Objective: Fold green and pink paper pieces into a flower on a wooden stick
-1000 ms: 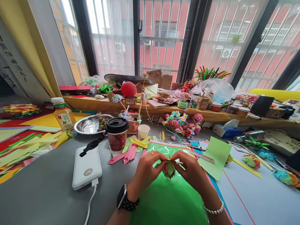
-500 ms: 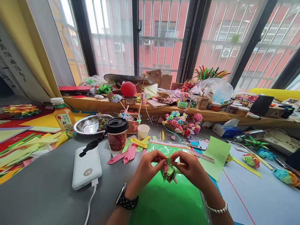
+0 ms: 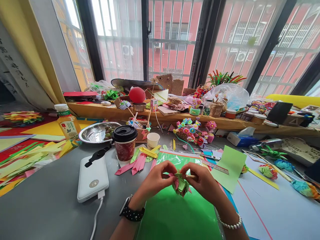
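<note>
A green and pink folded-paper flower [image 3: 182,188] is held between my two hands, above a glossy green plastic folder [image 3: 175,216]. On its left side, the thumb and index finger of my left hand [image 3: 160,176] pinch the paper. From the other side my right hand [image 3: 201,181] is closed by the flower's upper edge, with a thin pale stick [image 3: 191,176] between its fingers. The stick's tip reaches the flower. Fingers partly hide how the upper folds sit together.
A lidded coffee cup [image 3: 124,146] and pink paper strips [image 3: 138,163] stand left of the folder, beyond a white power bank [image 3: 93,178] with its cable. Right of it lie a light green sheet [image 3: 231,166], a ruler [image 3: 217,167] and several paper flowers [image 3: 268,171].
The flower has turned a little, with a pink fold now showing by my left fingers. Both hands have shifted slightly, and the stick's tip now meets the flower.
</note>
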`<act>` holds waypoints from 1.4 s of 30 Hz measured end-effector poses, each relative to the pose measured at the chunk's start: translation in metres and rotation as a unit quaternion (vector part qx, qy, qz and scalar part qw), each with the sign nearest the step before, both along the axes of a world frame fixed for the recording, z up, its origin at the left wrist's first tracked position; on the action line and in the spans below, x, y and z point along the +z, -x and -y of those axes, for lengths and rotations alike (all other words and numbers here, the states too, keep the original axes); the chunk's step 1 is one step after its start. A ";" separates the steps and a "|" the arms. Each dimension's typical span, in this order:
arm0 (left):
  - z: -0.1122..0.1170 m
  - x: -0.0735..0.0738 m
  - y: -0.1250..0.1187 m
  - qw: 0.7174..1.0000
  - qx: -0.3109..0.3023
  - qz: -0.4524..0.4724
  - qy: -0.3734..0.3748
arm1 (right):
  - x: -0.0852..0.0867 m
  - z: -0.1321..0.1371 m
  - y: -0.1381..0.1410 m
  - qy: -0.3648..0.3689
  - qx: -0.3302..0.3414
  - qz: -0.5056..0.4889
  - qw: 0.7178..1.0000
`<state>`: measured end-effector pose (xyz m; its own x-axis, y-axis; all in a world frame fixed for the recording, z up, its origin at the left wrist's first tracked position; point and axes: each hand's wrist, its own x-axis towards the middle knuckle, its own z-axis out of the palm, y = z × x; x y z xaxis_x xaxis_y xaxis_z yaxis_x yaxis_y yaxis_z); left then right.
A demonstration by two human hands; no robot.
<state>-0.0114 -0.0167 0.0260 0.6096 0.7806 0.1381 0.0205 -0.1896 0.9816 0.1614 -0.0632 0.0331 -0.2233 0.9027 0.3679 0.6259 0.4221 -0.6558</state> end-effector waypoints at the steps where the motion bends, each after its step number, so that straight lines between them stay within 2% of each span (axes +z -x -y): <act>1: -0.001 -0.001 0.000 1.000 -0.004 0.000 0.005 | 0.000 0.000 0.001 -0.001 0.000 0.005 1.000; 8: -0.002 0.000 0.001 0.999 -0.001 -0.029 -0.023 | 0.001 0.001 0.002 0.003 0.001 0.018 1.000; 15: 0.000 0.000 0.004 0.988 0.002 -0.091 -0.128 | 0.003 0.002 0.004 -0.005 0.002 0.029 1.000; 23: 0.000 0.005 0.008 0.984 -0.012 -0.114 -0.136 | 0.000 0.003 0.007 -0.002 0.022 0.014 1.000; 33: 0.003 0.005 0.009 0.971 0.029 -0.144 -0.187 | -0.005 0.001 0.008 -0.024 0.014 0.028 0.999; 42: 0.003 0.003 0.004 0.960 0.076 -0.137 -0.231 | -0.002 0.001 0.010 -0.059 -0.007 0.057 0.997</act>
